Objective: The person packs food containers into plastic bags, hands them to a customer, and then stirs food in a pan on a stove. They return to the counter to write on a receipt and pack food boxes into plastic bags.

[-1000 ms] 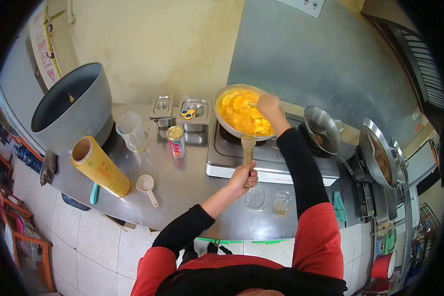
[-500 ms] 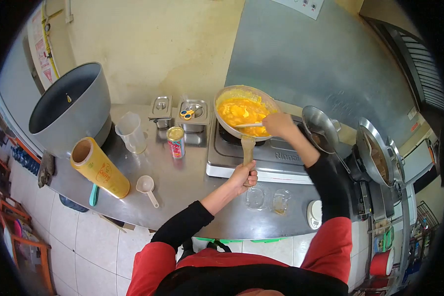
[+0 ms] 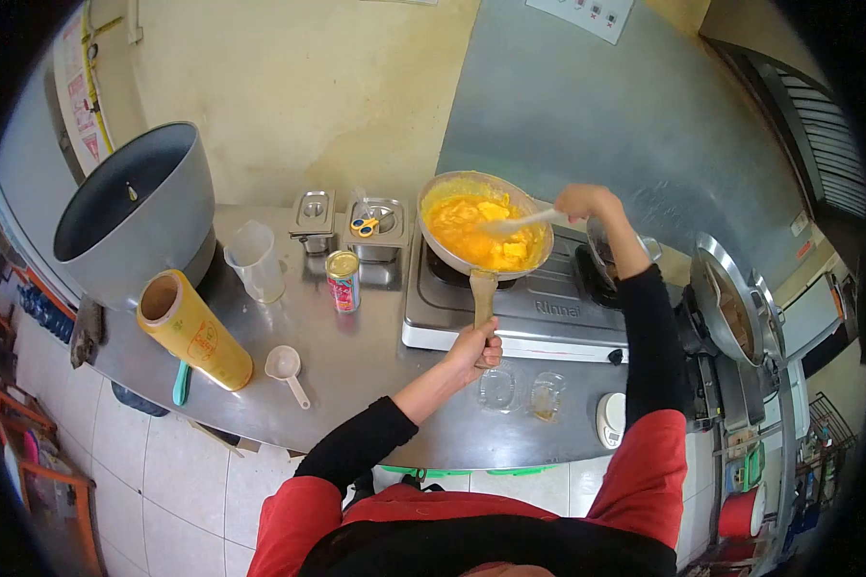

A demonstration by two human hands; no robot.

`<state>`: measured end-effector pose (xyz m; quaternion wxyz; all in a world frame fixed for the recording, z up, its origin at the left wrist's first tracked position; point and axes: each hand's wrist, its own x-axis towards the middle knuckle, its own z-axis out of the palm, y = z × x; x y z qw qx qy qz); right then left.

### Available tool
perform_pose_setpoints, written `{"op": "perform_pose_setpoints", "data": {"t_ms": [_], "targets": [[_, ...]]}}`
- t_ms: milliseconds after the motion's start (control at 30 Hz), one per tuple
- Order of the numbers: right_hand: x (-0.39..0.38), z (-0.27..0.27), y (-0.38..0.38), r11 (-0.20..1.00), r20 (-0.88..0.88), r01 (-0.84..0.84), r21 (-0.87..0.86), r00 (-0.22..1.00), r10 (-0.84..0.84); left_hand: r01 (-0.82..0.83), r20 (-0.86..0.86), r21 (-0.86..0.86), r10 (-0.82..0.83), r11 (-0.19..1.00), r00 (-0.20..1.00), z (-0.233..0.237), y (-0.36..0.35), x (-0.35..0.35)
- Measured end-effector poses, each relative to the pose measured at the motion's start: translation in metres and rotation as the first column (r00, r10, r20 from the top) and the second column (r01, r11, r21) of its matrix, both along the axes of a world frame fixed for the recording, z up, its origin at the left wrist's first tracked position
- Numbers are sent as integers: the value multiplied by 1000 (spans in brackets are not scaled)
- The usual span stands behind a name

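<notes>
A frying pan [image 3: 539, 252] rests on the gas stove [image 3: 568, 310], with soft yellow-orange food [image 3: 467, 219] inside. My left hand [image 3: 475, 348] is wrapped round the pan's wooden handle [image 3: 484, 296]. Up at the right of the pan, my right hand [image 3: 589, 202] grips a light-coloured spatula [image 3: 527, 222], which slants down to the left with its blade in the food. The exact shape of the blade is partly hidden by the food.
Left of the stove stand a can [image 3: 343, 282], lidded steel containers [image 3: 377, 229], a clear jug [image 3: 256, 261], a measuring cup [image 3: 285, 363], a yellow roll [image 3: 195, 332] and a large grey pot [image 3: 140, 212]. Clear plastic containers [image 3: 497, 388] and a white scale [image 3: 611, 420] lie in front.
My right hand has moved right and up with the spatula, whose blade now lies nearer the middle of the food. My left hand stays on the handle. Lumps of food have shifted.
</notes>
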<state>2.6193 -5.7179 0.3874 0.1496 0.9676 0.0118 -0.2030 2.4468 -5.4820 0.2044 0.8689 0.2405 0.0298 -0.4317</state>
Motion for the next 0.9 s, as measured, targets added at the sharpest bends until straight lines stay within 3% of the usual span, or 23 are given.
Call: {"op": "perform_pose_setpoints", "data": {"t_ms": [100,167,233,333,400,533,633,767,800,900], "targets": [[-33,-19,17,966,-145,-42,254,986,81,18,-27,30,-17,999,999,2,1,2],[-29,-62,27,880,19,-455,135,889,457,31,-25,39,-30,999,999,2,3,4],[-25,-90,56,893,188,-437,107,891,413,39,-30,42,-38,998,999,1,3,4],[-6,-131,95,966,385,-188,176,917,108,19,-34,50,-17,999,999,0,2,5],[-6,-133,121,957,503,-5,290,851,-148,-20,-30,76,22,997,999,2,1,2],[25,-130,100,999,592,-34,39,806,4,-40,-37,75,43,996,998,1,-3,-1],[10,-55,72,993,608,-2,-121,790,75,-44,-31,56,46,997,998,-2,-4,-2],[-39,51,79,945,310,66,-321,950,39,-33,-47,34,34,999,998,0,-3,-2],[-49,56,82,929,237,64,-365,971,27,-40,-48,29,41,999,998,1,-3,-3],[-74,14,67,890,242,-75,-450,949,202,-49,-37,13,50,999,998,0,-3,-4]]}}
